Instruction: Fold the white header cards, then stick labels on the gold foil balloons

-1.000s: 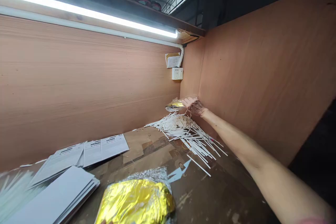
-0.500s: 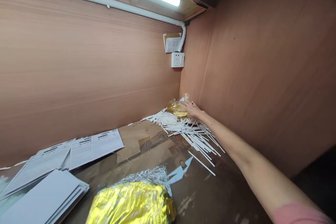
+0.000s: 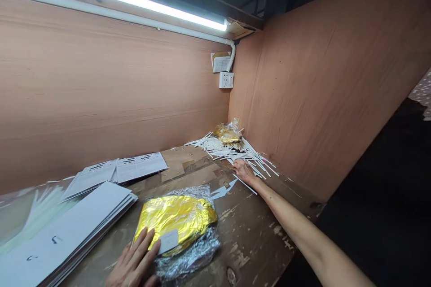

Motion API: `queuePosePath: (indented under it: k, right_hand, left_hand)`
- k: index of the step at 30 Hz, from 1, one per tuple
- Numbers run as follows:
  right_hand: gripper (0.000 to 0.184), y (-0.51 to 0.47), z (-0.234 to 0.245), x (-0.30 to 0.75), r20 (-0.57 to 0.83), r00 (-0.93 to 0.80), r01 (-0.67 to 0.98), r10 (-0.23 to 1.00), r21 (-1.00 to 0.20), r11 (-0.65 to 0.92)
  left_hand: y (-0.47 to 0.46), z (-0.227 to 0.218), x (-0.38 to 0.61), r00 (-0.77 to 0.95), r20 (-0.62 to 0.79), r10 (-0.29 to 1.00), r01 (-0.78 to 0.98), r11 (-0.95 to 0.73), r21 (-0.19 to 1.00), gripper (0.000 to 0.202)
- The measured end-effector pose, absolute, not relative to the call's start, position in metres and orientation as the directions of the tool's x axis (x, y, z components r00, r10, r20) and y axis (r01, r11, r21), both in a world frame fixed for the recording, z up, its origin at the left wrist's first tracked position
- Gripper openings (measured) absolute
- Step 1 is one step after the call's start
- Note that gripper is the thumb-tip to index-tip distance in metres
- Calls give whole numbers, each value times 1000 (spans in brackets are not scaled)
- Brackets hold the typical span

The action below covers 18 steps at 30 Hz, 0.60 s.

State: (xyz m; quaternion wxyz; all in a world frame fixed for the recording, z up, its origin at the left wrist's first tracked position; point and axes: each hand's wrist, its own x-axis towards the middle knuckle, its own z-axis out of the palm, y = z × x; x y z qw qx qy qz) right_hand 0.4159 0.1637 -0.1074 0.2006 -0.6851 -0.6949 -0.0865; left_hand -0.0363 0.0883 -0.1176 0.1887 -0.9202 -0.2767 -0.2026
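Gold foil packet (image 3: 175, 217) lay under the left hand (image 3: 134, 260); the right hand (image 3: 243, 171) met the white sticks (image 3: 235, 154).
On the worn wooden table (image 3: 256, 242), a stack of white cards (image 3: 67, 228) lay at the near left, with printed sheets (image 3: 117, 170) farther back. The left hand rested flat and released, fingers spread, on the packet's near-left corner; the packet sat in clear wrap at the near middle. To the right, the right hand lay palm down, fingers bent onto the near edge of the sticks; whether it pinched one could not be told. A second gold packet (image 3: 228, 133) sat on the pile in the far corner.
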Motion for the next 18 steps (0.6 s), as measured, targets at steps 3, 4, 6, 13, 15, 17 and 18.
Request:
queuePosePath:
  k: [3, 4, 6, 13, 15, 17, 18]
  right_hand:
    - [18, 167, -102, 406, 463, 111, 957, 880, -288, 31]
    - [18, 167, -99, 404, 486, 147, 939, 861, -342, 33]
    - [17, 167, -89, 403, 527, 234, 887, 817, -459, 42]
    - [28, 131, -56, 413, 420, 533, 488, 735, -862, 138]
    - [35, 102, -51, 413, 361, 567, 363, 741, -916, 169]
    - [37, 65, -48, 413, 324, 583, 277, 745, -941, 193]
    - [37, 43, -48, 413, 302, 587, 231, 752, -952, 202]
  left_hand:
    - [79, -107, -33, 756, 461, 465, 610, -757, -236, 65]
    - [78, -106, -32, 752, 467, 466, 614, -753, -237, 64]
    - [78, -108, -32, 748, 479, 459, 614, -753, -238, 63]
    - [82, -111, -31, 759, 490, 429, 607, -738, -294, 58]
    - [82, -111, -30, 771, 496, 400, 594, -733, -331, 55]
    - [83, -113, -30, 777, 496, 387, 589, -725, -358, 52]
    - [84, -114, -30, 780, 495, 382, 586, -722, -367, 50]
